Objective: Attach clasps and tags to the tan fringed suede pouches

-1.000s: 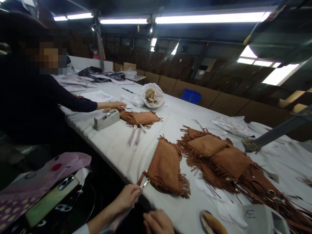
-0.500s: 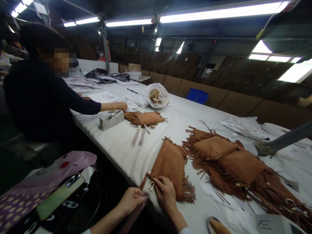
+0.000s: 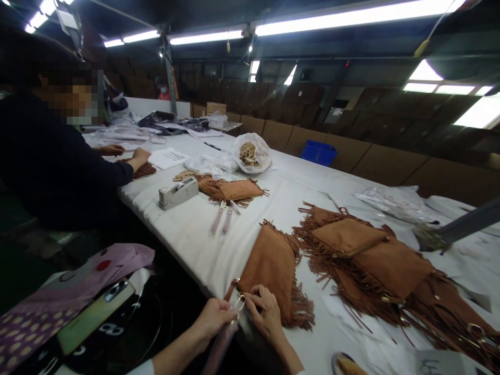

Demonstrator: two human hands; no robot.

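Note:
A brown suede bag [image 3: 269, 265] with fringe down its right side lies flat at the table's near edge. My left hand [image 3: 215, 316] pinches the end of a strap [image 3: 222, 344] that seems sleeved in clear plastic and hangs past the edge. Just beyond those fingers is a gold-coloured metal clasp [image 3: 240, 300], by the bag's lower left corner. My right hand [image 3: 266, 311] is closed at the clasp, thumb and forefinger on it, while its other fingers curl beside the bag. The fingers partly hide how clasp and bag join.
More fringed bags [image 3: 363, 250] are heaped to the right. A tape dispenser [image 3: 178, 192] stands near another fringed bag [image 3: 242, 190]. Further back are a white plastic sack [image 3: 261, 156] and a blue bin [image 3: 318, 152]. A co-worker [image 3: 58, 146] sits at left. A phone [image 3: 96, 315] lies lower left.
My right fingers have drawn together onto the clasp from lying flatter on the bag. The co-worker has leaned back left, pulling an outstretched hand away from the dispenser.

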